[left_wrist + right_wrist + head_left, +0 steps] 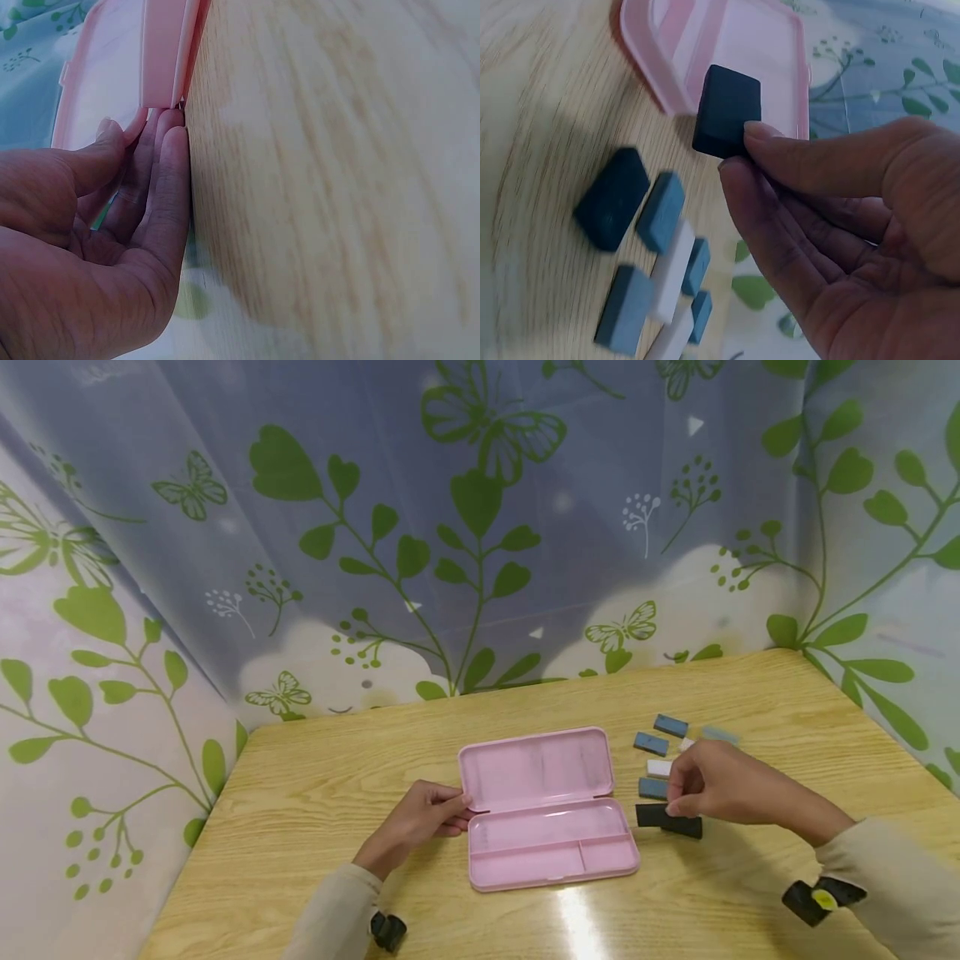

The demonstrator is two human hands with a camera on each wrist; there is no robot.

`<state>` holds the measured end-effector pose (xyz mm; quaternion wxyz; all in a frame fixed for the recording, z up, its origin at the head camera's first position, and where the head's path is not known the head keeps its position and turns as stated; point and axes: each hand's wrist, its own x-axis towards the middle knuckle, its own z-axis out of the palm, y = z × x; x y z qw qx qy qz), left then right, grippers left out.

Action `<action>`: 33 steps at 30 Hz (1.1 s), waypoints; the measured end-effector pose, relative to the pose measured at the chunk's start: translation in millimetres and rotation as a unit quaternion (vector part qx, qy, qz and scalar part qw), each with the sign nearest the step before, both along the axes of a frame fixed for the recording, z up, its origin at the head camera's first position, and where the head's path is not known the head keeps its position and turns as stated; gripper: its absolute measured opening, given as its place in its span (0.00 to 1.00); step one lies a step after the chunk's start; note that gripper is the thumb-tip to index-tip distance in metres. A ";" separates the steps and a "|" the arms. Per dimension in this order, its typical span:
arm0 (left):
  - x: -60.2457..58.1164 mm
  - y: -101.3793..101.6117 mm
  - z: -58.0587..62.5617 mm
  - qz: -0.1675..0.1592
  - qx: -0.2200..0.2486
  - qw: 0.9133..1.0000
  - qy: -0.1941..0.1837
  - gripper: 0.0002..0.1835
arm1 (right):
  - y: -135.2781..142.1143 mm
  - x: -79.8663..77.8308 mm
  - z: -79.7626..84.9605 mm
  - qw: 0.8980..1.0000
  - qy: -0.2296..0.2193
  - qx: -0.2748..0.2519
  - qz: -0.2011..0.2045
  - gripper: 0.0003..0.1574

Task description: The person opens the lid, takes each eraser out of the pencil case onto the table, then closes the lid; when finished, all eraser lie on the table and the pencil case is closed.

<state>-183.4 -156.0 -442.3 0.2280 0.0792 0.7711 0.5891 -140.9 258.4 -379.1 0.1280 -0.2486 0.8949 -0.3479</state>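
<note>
A pink pencil case (525,827) lies open on the table, its lid (536,768) laid back toward the wall. My left hand (420,818) holds the lid's left corner near the hinge, thumb (105,150) on the inner side and fingers behind. Between thumb and fingertips, my right hand (723,781) pinches a black block-shaped eraser (730,109) just right of the case. Below it on the table rests another black eraser (613,199). Blue erasers (651,743) and white ones (657,767) lie beyond, some partly hidden by the right hand in the head view.
The case's base has a long back compartment and a divider (581,856) splitting the front strip. A pale bluish strip (720,734) lies behind the right hand. Patterned cloth (480,568) hangs along the table's far edge (420,703) and both sides.
</note>
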 end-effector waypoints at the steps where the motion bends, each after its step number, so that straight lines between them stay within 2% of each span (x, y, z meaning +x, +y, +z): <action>1: -0.2 -0.1 -0.1 0.001 -0.001 1.000 0.000 0.16 | 5.4 0.1 -0.8 1.000 -0.004 -0.001 0.000 0.09; 10: -0.2 0.5 -0.9 0.006 -0.007 1.000 -0.003 0.15 | 45.7 1.8 -8.8 0.999 -0.036 0.012 -0.014 0.09; 17: 0.6 1.1 1.2 0.004 -0.001 1.000 -0.003 0.16 | 68.9 2.3 -18.6 0.999 -0.044 0.014 -0.013 0.08; 33: 0.3 0.5 1.7 0.005 -0.012 1.000 0.003 0.16 | 83.8 0.0 -31.3 0.996 -0.078 0.011 -0.029 0.07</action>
